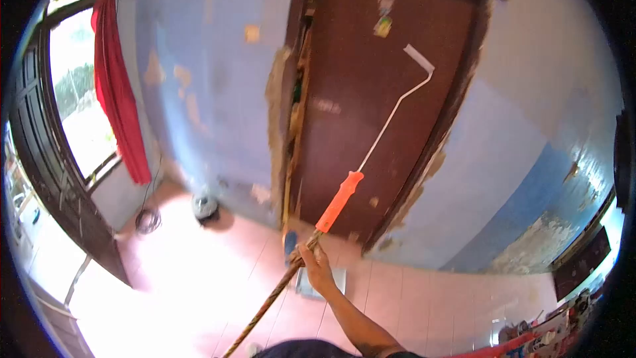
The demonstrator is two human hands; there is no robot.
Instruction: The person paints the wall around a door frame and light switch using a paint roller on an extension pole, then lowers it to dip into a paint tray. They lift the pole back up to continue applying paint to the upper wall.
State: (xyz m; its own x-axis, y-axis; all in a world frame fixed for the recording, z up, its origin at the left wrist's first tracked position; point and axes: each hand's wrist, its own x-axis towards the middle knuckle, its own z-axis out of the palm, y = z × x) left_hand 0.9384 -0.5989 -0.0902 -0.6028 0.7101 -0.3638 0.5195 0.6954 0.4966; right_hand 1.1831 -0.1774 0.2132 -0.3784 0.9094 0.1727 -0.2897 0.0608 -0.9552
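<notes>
One hand [317, 268], on an arm that comes in from the lower right, is my right hand, closed round a brown twisted pole [268, 301] just below an orange handle [340, 202]. The handle belongs to a paint roller [419, 58] with a thin bent metal rod, raised in front of the brown door [371, 106]. Below and behind my right hand, a pale rectangular tray [336, 281] lies on the tiled floor. My left hand is out of view.
A blue wall [212, 79] with peeling patches flanks the door. At the left are a red curtain [119, 93] and an open dark door [50, 152]. A helmet-like object [205, 207] and coiled cable [148, 221] lie on the floor. Mixed items [543, 337] stand at the lower right.
</notes>
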